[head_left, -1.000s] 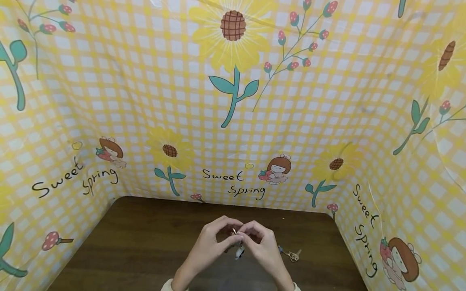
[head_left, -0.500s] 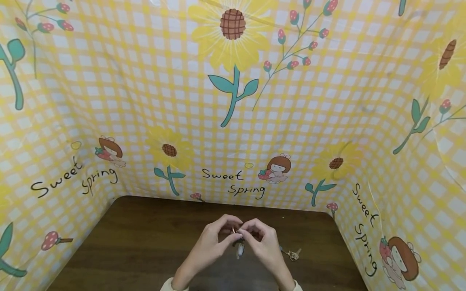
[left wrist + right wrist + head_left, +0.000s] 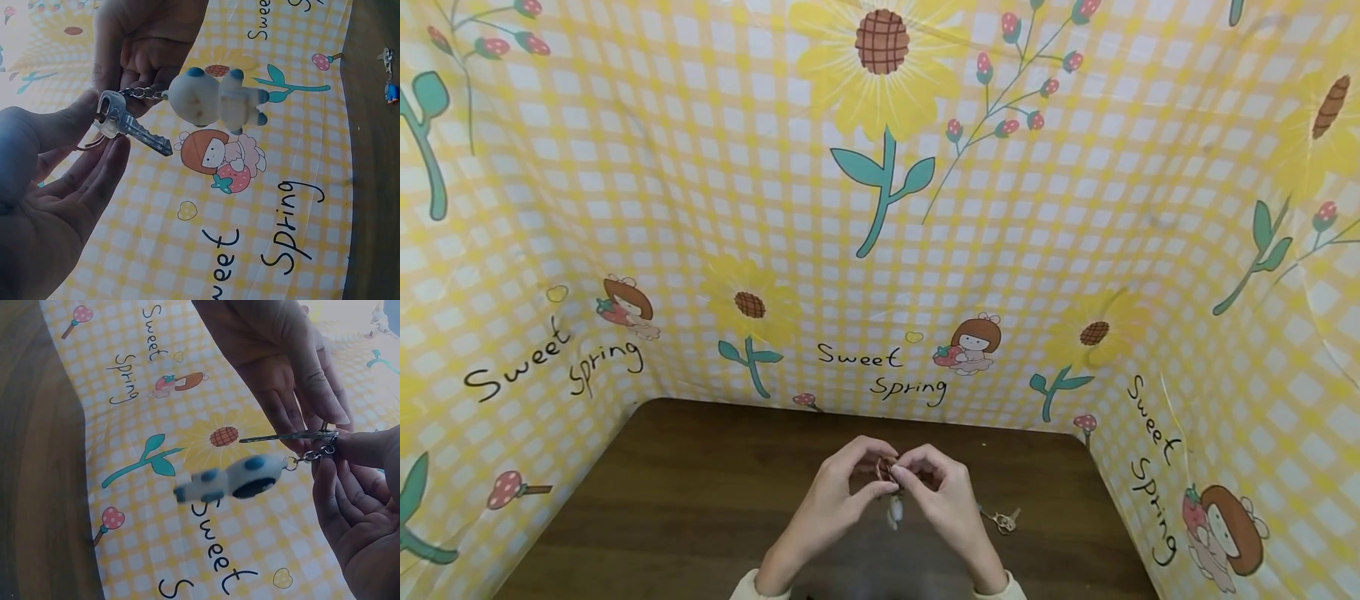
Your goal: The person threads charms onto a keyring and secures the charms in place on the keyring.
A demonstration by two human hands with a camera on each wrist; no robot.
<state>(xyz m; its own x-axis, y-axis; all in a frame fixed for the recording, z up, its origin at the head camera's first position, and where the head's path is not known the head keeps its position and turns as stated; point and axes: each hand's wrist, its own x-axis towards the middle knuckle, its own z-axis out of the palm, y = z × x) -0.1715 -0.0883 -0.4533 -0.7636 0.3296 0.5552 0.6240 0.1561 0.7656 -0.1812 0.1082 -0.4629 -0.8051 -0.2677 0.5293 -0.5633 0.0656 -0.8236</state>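
Yellow-checked cloth (image 3: pixel 156 250) backs a silver key (image 3: pixel 149 137) and white-and-blue figurine (image 3: pixel 195 100).

Key (image 3: pixel 142 133), silver; figurine charm (image 3: pixel 209 100), white with blue parts, on metal chain (image 3: pixel 144 93); both held up above tabletop (image 3: pixel 715 483).

FREE: tabletop (image 3: pixel 662 500) left of left fingers (image 3: pixel 867 444) | BLOCKED: cloth wall (image 3: pixel 865 308) beyond; loose keychain (image 3: pixel 1004 522) beside right fingers (image 3: pixel 934 455)

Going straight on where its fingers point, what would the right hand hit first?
Probably the ring, close in front of the right hand, then the left hand just beyond; depth there is hard to judge.
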